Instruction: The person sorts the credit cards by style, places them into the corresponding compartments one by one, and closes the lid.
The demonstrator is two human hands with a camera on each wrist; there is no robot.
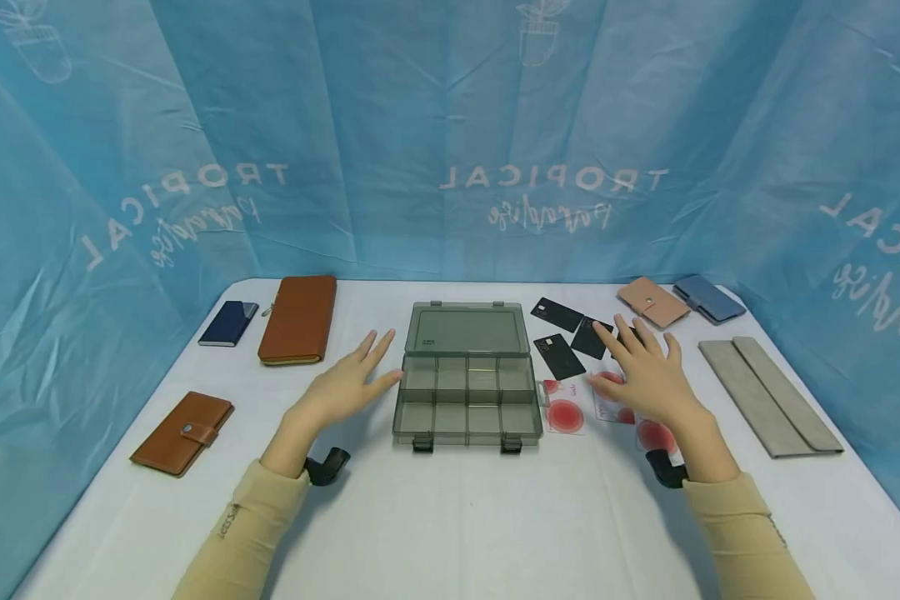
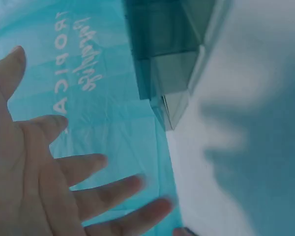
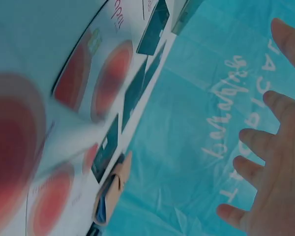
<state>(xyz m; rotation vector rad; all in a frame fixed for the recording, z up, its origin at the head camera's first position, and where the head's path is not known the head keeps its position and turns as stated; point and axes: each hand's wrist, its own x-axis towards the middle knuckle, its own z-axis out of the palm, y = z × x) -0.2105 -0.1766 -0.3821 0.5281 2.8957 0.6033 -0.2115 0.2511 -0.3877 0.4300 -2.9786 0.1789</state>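
A smoky grey plastic compartment box (image 1: 467, 329) stands mid-table, its lid swung back and its latches toward me. My left hand (image 1: 345, 387) hovers at its left side, fingers spread and holding nothing. The left wrist view shows that palm (image 2: 34, 187) beside the box's corner (image 2: 172, 73). On the right, my right hand (image 1: 648, 383) is held over the cards with fingers fanned out, also holding nothing. Several black chip cards (image 1: 558, 357) lie beyond it. Nearer are white cards with red circles (image 1: 566, 414), partly hidden by the hand and seen close up in the right wrist view.
At left lie a navy card holder (image 1: 228, 325), a large brown zip wallet (image 1: 297, 319) and a brown snap wallet (image 1: 182, 433). At right are a tan wallet (image 1: 653, 302), a blue wallet (image 1: 708, 298) and a long grey wallet (image 1: 769, 397). A blue curtain (image 1: 390, 125) hangs behind.
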